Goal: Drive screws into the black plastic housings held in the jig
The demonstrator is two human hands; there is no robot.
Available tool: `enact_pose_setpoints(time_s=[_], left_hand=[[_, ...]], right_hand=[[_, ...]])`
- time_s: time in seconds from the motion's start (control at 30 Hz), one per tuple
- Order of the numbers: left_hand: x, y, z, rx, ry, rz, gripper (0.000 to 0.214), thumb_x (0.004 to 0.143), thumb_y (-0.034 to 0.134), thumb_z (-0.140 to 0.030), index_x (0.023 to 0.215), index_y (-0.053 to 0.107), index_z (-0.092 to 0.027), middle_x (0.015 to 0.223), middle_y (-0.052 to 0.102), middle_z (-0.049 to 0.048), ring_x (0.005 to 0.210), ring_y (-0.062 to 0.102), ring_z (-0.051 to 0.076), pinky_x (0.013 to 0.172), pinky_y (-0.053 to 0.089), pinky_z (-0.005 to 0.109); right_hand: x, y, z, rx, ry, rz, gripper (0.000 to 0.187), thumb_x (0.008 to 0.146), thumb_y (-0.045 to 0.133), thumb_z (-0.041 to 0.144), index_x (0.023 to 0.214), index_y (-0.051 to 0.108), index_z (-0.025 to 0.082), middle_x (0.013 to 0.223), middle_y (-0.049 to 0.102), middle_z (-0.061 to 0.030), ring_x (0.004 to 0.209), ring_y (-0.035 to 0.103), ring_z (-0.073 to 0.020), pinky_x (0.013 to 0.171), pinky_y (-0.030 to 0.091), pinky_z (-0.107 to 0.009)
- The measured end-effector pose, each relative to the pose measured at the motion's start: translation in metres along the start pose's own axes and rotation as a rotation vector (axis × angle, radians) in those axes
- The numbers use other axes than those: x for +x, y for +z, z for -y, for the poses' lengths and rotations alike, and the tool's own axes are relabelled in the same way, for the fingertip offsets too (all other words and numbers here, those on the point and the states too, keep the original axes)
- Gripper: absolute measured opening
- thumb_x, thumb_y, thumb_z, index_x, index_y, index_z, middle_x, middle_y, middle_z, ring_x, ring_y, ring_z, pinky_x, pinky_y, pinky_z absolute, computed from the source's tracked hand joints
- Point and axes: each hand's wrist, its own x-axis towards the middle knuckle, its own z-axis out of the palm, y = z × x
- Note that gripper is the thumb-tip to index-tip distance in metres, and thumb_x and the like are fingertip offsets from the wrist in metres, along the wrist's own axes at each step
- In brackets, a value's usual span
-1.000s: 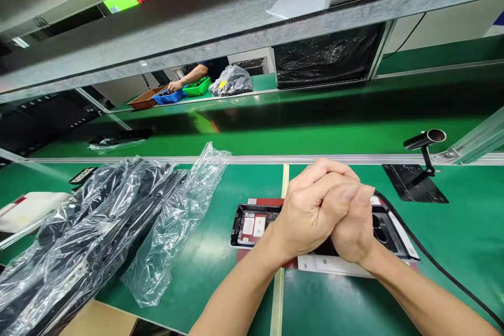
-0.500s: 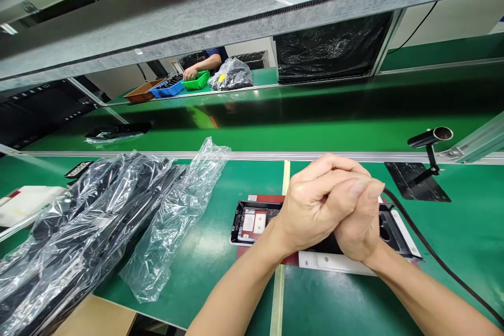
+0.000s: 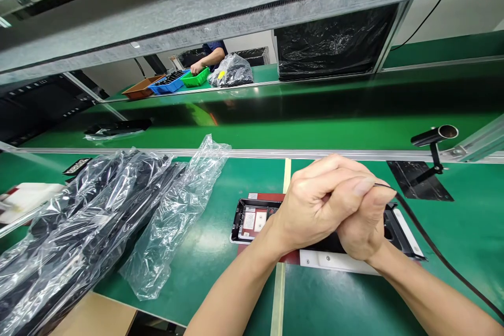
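My left hand (image 3: 315,205) and my right hand (image 3: 362,231) are closed and pressed together, thumbs side by side. From between the thumb tips a thin dark wire comes out to the right. It runs on into a thicker black cable (image 3: 433,253). What else the fingers hold is hidden. Beneath my hands lies a long black plastic housing (image 3: 234,228), its middle covered by them. The housing sits in a red fixture (image 3: 290,259) with a white block (image 3: 342,264) along its near side. Inside the housing's left end, a white label (image 3: 249,220) shows.
Plastic-wrapped black parts (image 3: 98,210) and a clear bag (image 3: 177,220) lie on the left. A black tube on a bracket (image 3: 435,136) stands at the right. Beyond the metal rail, a co-worker's hand (image 3: 197,67) is at a green bin (image 3: 196,79). A shelf (image 3: 189,31) crosses overhead.
My hands stay clasped above the housing, with the thumb tips tilted slightly. More of the thin wire now shows at the thumbs. The co-worker's hand has shifted a little.
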Motion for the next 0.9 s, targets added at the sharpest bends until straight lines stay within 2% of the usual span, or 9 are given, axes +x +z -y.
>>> enact_pose_setpoints(time_s=[0.13, 0.27, 0.37, 0.5, 0.67, 0.77, 0.9], left_hand=[[-0.002, 0.004, 0.0, 0.0, 0.0, -0.032, 0.034, 0.111, 0.055, -0.034, 0.094, 0.078, -0.016, 0.095, 0.079, 0.0077, 0.093, 0.076, 0.02, 0.085, 0.066, 0.038], [-0.004, 0.006, 0.0, 0.02, 0.003, -0.06, 0.034, 0.111, 0.055, -0.034, 0.092, 0.077, -0.017, 0.093, 0.078, 0.0072, 0.091, 0.075, 0.02, 0.082, 0.066, 0.039], [-0.004, 0.007, 0.001, 0.006, 0.025, -0.072, 0.032, 0.111, 0.055, -0.032, 0.092, 0.076, -0.016, 0.093, 0.078, 0.0076, 0.091, 0.075, 0.02, 0.082, 0.066, 0.039], [-0.004, 0.009, 0.004, -0.023, 0.047, -0.095, 0.032, 0.11, 0.056, -0.03, 0.09, 0.075, -0.015, 0.09, 0.077, 0.0075, 0.091, 0.076, 0.02, 0.083, 0.066, 0.038], [-0.004, 0.011, 0.005, -0.008, 0.023, -0.113, 0.036, 0.111, 0.054, -0.034, 0.086, 0.073, -0.017, 0.087, 0.074, 0.0051, 0.09, 0.074, 0.019, 0.082, 0.066, 0.037], [-0.004, 0.011, 0.007, -0.022, 0.025, -0.131, 0.036, 0.111, 0.054, -0.034, 0.084, 0.072, -0.017, 0.084, 0.072, 0.005, 0.089, 0.073, 0.019, 0.081, 0.065, 0.036], [-0.004, 0.012, 0.009, -0.053, 0.04, -0.143, 0.034, 0.111, 0.054, -0.026, 0.082, 0.07, -0.015, 0.082, 0.07, 0.005, 0.088, 0.072, 0.018, 0.08, 0.064, 0.034]], right_hand=[[0.004, 0.001, 0.005, 0.008, -0.036, 0.015, 0.059, 0.114, 0.028, 0.057, 0.079, 0.061, 0.023, 0.069, 0.061, -0.0023, 0.062, 0.063, -0.0194, 0.055, 0.047, -0.035], [0.005, 0.002, 0.009, 0.003, -0.032, 0.034, 0.06, 0.113, 0.026, 0.059, 0.08, 0.061, 0.023, 0.076, 0.07, -0.005, 0.069, 0.071, -0.0224, 0.059, 0.055, -0.038], [0.004, 0.001, 0.008, -0.021, -0.022, 0.038, 0.06, 0.113, 0.024, 0.06, 0.08, 0.058, 0.023, 0.077, 0.072, -0.0058, 0.069, 0.072, -0.0231, 0.058, 0.055, -0.039], [0.001, -0.002, 0.003, -0.077, -0.008, 0.018, 0.057, 0.113, 0.027, 0.059, 0.076, 0.051, 0.024, 0.065, 0.058, -0.0009, 0.059, 0.061, -0.0198, 0.053, 0.044, -0.038], [0.0, -0.002, 0.002, -0.108, -0.012, -0.021, 0.057, 0.114, 0.028, 0.057, 0.072, 0.047, 0.024, 0.064, 0.043, 0.0026, 0.054, 0.043, -0.016, 0.052, 0.035, -0.036], [0.002, 0.0, 0.003, -0.1, -0.006, 0.0, 0.057, 0.114, 0.029, 0.057, 0.07, 0.046, 0.024, 0.063, 0.042, 0.0027, 0.053, 0.039, -0.0153, 0.052, 0.037, -0.035], [0.005, 0.0, 0.006, -0.078, 0.001, 0.018, 0.056, 0.114, 0.031, 0.056, 0.071, 0.05, 0.024, 0.062, 0.048, 0.0013, 0.051, 0.043, -0.0162, 0.049, 0.039, -0.036]])
